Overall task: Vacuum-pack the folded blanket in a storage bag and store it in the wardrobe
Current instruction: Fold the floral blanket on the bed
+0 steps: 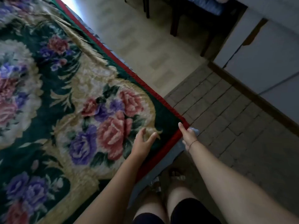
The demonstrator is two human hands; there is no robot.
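Right hand (188, 135) pinches blanket (64, 94) corner; left hand (143, 143) spread just beside.

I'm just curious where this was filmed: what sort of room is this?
Most likely a home bedroom: a floral blanket lies spread over what looks like a bed, beside a tiled floor, with pale cupboard doors at the right.

Cropped left, top and bottom: the blanket (80, 94). Hidden under its red corner: fingers of the right hand (188, 137). Just beyond that corner, too blurred to name: a pale blue bit (195, 130). Far beyond the corner, cut by the top edge: dark furniture legs (174, 25).
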